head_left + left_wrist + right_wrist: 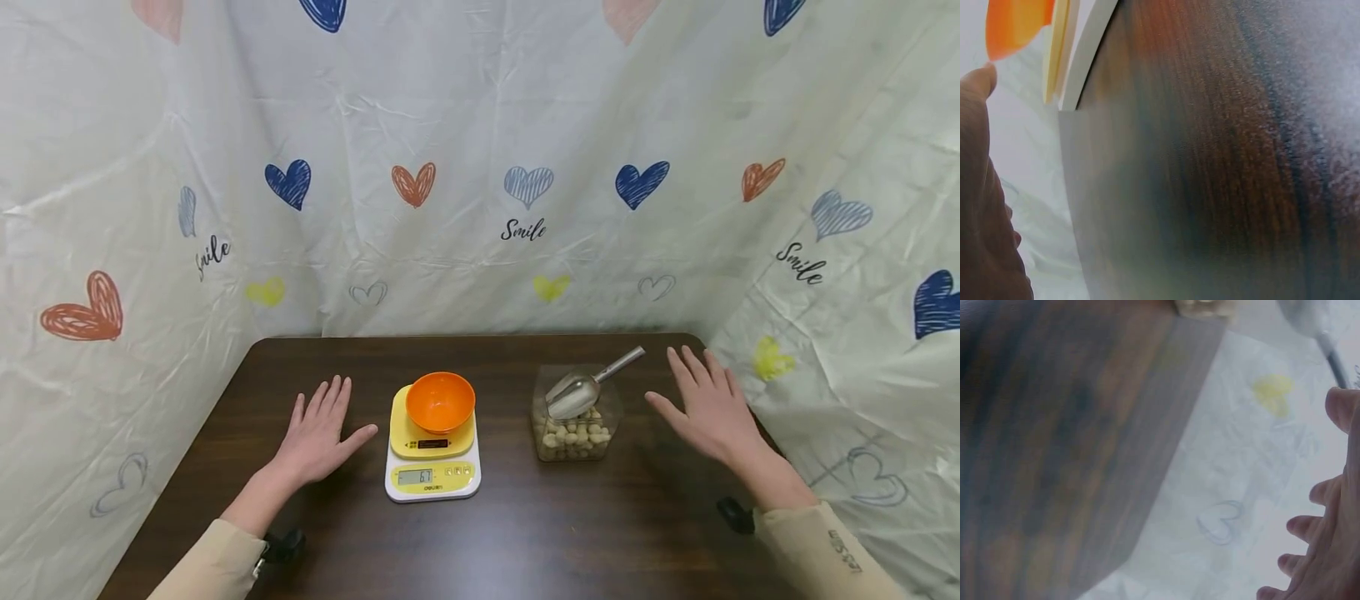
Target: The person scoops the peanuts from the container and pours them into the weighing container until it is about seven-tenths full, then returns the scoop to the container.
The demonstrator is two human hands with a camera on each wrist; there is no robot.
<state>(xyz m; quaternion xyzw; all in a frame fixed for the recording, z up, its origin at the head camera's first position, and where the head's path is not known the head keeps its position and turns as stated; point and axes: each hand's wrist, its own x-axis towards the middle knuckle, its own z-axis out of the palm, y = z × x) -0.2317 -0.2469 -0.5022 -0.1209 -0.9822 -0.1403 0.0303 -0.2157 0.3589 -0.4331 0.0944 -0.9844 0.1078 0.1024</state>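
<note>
My left hand point(317, 437), fingers spread straight and holding nothing, is left of a yellow and white kitchen scale point(432, 450). An orange bowl point(440, 402) sits on the scale's platform, and the display point(416, 477) reads about 67. To the right stands a clear square container point(573, 450) with pale round nut-like pieces point(576, 435) in it. A metal scoop point(576, 393) leans inside, its handle sticking up over the far right rim. My right hand point(708, 408), also spread and holding nothing, is right of the container. In the left wrist view the thumb point(982, 80) shows near the bowl.
A dark wood table point(517, 533) carries these things. Behind it and along both sides hangs a white curtain point(450, 267) printed with hearts and "Smile". Dark wrist devices sit by the left cuff point(283, 546) and the right cuff point(735, 515).
</note>
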